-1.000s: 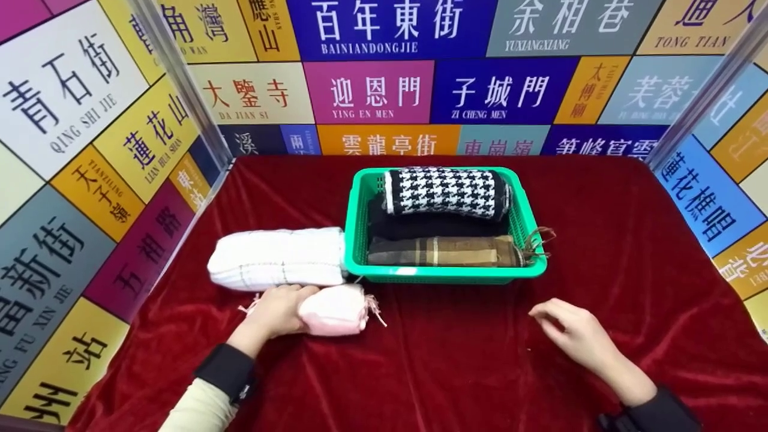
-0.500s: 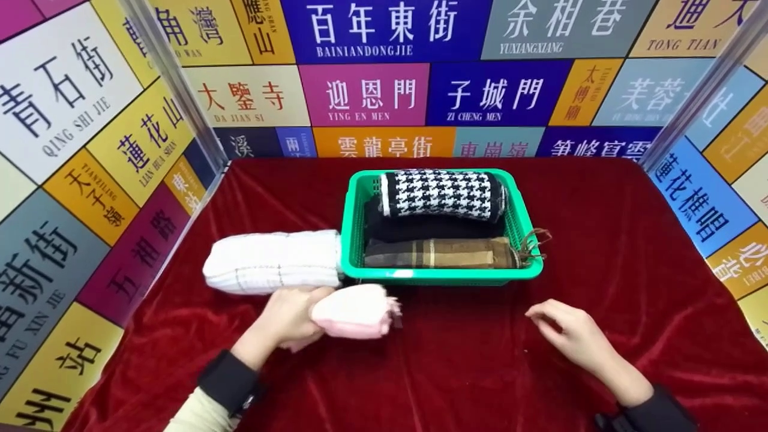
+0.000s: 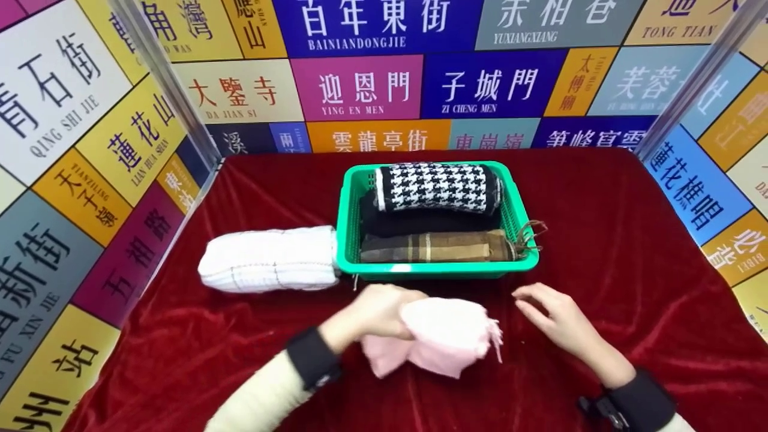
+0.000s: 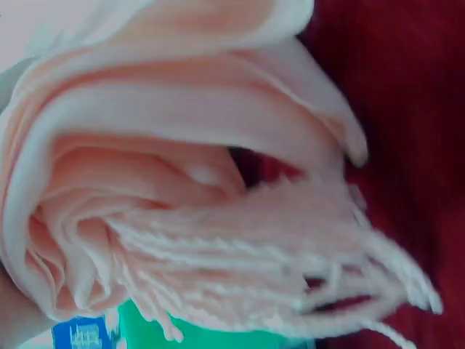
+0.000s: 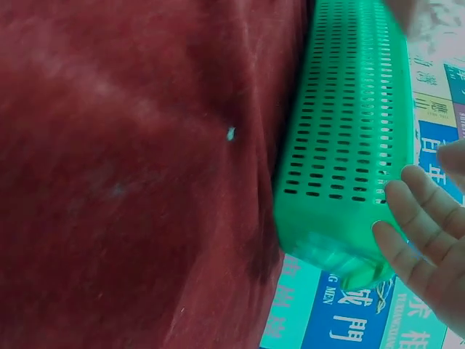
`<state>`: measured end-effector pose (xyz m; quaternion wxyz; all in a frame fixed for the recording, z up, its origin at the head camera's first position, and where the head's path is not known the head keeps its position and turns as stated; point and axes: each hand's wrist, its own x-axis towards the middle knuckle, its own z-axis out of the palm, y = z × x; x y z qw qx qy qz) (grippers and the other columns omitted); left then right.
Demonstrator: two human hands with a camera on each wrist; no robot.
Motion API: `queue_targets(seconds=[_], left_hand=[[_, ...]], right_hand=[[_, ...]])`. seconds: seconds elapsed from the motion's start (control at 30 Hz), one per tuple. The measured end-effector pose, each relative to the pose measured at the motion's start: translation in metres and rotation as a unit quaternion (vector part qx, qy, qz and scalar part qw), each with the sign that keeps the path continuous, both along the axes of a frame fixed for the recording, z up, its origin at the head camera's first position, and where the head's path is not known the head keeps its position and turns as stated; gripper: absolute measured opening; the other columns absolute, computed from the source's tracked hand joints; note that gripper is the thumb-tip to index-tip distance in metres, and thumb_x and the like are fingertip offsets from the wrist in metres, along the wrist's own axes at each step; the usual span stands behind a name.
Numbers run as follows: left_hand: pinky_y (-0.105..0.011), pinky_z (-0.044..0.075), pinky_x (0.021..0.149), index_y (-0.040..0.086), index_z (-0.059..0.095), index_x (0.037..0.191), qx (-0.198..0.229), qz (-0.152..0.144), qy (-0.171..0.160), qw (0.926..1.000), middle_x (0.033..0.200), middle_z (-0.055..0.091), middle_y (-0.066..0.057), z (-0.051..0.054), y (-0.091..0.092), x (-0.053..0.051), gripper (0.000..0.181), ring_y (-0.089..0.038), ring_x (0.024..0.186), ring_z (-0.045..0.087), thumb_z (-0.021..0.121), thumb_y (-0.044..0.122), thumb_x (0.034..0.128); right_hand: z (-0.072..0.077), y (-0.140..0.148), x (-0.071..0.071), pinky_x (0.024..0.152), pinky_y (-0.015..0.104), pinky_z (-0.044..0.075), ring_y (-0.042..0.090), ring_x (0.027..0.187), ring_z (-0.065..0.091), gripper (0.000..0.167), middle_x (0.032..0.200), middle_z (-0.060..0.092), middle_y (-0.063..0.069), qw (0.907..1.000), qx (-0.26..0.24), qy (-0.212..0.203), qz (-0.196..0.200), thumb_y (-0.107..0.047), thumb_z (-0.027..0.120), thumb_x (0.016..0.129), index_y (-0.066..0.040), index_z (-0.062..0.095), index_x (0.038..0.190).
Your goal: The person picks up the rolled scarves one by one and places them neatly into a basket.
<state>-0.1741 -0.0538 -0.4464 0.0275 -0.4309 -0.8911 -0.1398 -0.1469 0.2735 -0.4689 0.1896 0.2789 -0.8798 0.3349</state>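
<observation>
In the head view my left hand (image 3: 384, 312) grips a rolled pale pink scarf (image 3: 450, 336) in front of the green basket (image 3: 438, 268). Fringe hangs from the scarf's right end, and a loose fold droops beneath the hand. Up close in the left wrist view, the scarf's rolled layers and tassels (image 4: 240, 247) hide most of the hand. My right hand (image 3: 555, 312) is held to the right of the scarf, apart from it, with loosely bent fingers and nothing in them. The right wrist view shows its fingers (image 5: 421, 225) near the perforated basket side.
Inside the basket lie a black-and-white houndstooth roll (image 3: 441, 188), a black cloth (image 3: 396, 223) and a brown plaid roll (image 3: 456, 246) with fringe over the right rim. A white checked roll (image 3: 270, 259) lies left of the basket. Red velvet (image 3: 600, 210) covers the table; sign-printed panels surround it.
My left hand has picked the pink scarf up from beside the white roll and carried it right, in front of the basket. The right hand has barely moved.
</observation>
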Motion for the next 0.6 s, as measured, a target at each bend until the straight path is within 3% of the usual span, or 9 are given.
queue_targets(seconds=[0.13,0.3,0.37,0.47,0.6], left_hand=[[-0.028,0.046,0.052,0.027,0.063,0.097,-0.032,0.022,0.038,0.9985,0.081,0.066,0.009,-0.007,0.035,0.001,0.036,-0.009,0.072,0.063,0.069,0.044,0.0659],[-0.029,0.044,0.046,0.023,0.060,0.089,-0.040,0.052,0.069,0.9954,0.071,0.063,0.005,-0.014,0.058,-0.004,0.033,-0.013,0.064,0.061,0.070,0.040,0.0627],[-0.030,0.045,0.046,0.022,0.060,0.088,-0.041,0.059,0.063,0.9954,0.071,0.063,0.005,-0.017,0.061,-0.007,0.033,-0.014,0.064,0.062,0.071,0.039,0.0617],[-0.030,0.045,0.047,0.021,0.061,0.089,-0.045,0.063,0.045,0.9960,0.071,0.064,0.005,-0.022,0.062,-0.012,0.035,-0.015,0.064,0.062,0.072,0.038,0.0604],[-0.031,0.047,0.054,0.021,0.060,0.100,-0.065,0.068,0.006,0.9956,0.081,0.064,0.002,-0.031,0.058,-0.012,0.047,-0.018,0.071,0.061,0.076,0.039,0.0595]], right_hand=[[0.003,-0.009,-0.003,0.088,0.012,0.037,0.017,0.098,0.058,0.026,0.102,0.064,0.005,0.9992,-0.004,-0.039,0.011,0.000,0.066,0.079,-0.006,0.065,0.104],[0.001,-0.028,-0.005,0.092,0.040,0.041,0.028,0.108,0.053,0.048,0.115,0.060,0.012,0.9909,0.116,-0.039,0.056,-0.028,0.070,0.076,-0.006,0.059,0.117],[-0.002,-0.036,-0.007,0.090,0.046,0.042,0.028,0.109,0.053,0.059,0.117,0.059,0.010,0.9836,0.163,-0.034,0.069,-0.039,0.070,0.074,-0.006,0.056,0.121],[-0.009,-0.044,-0.009,0.088,0.046,0.044,0.028,0.108,0.053,0.067,0.118,0.058,0.010,0.9742,0.208,-0.041,0.078,-0.042,0.071,0.071,-0.006,0.052,0.125],[-0.018,-0.049,-0.013,0.087,0.047,0.044,0.030,0.108,0.053,0.073,0.119,0.056,0.012,0.9645,0.225,-0.104,0.090,-0.034,0.073,0.067,-0.005,0.047,0.129]])
